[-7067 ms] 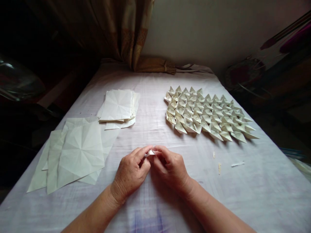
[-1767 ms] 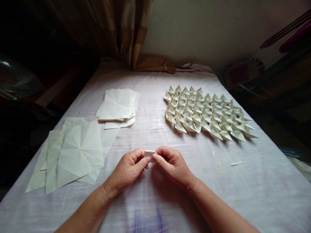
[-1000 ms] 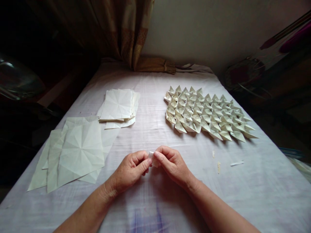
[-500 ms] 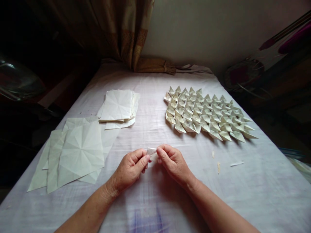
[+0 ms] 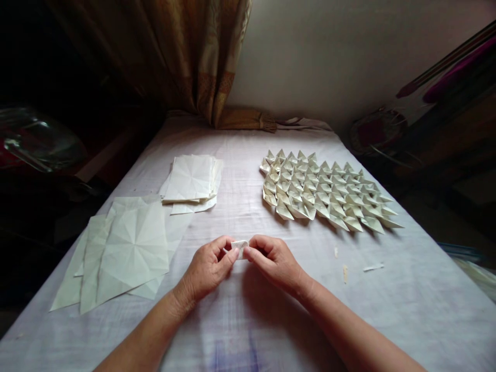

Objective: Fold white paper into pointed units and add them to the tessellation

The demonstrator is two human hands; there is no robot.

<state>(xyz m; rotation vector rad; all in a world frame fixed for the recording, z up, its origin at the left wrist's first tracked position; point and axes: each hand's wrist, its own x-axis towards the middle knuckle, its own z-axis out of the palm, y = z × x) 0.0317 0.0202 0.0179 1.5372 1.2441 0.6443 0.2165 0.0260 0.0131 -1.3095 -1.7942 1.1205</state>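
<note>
A small folded piece of white paper (image 5: 240, 245) is pinched between both hands just above the cloth. My left hand (image 5: 205, 269) grips its left end with thumb and fingers closed. My right hand (image 5: 273, 261) grips its right end, fingers curled. To the far right lies a tight cluster of several finished folded paper pieces (image 5: 325, 191). On the left lie large creased white sheets (image 5: 124, 248), spread and overlapping, and behind them a stack of smaller creased squares (image 5: 191, 178).
A pale cloth covers the table (image 5: 248, 320). Small paper scraps (image 5: 372, 267) lie right of my hands. A brown curtain (image 5: 194, 57) hangs at the far edge. Dark clutter flanks both sides of the table.
My hands stay together, working the small paper between the fingertips; it has turned slightly. The camera has tipped, so everything sits a little lower in view.
</note>
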